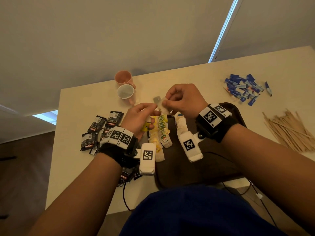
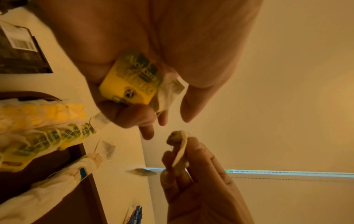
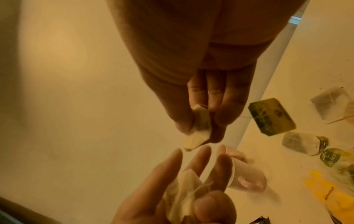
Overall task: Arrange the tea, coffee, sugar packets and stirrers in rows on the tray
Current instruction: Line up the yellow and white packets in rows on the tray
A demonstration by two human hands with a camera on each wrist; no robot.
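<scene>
Two hands pinch tea: your left hand [image 1: 139,116] grips a yellow-tagged bag [image 2: 130,80], your right hand [image 1: 183,99] another bag [image 3: 198,128], likely untangling them above the tray [image 1: 196,167].

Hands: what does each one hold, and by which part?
Left hand grips a tea bag and its yellow tag. Right hand pinches another bag's edge.

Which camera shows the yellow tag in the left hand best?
The left wrist view: the yellow tag fills it, print showing, held by the left hand. The head view shows only a sliver; the right wrist view shows none.
</scene>
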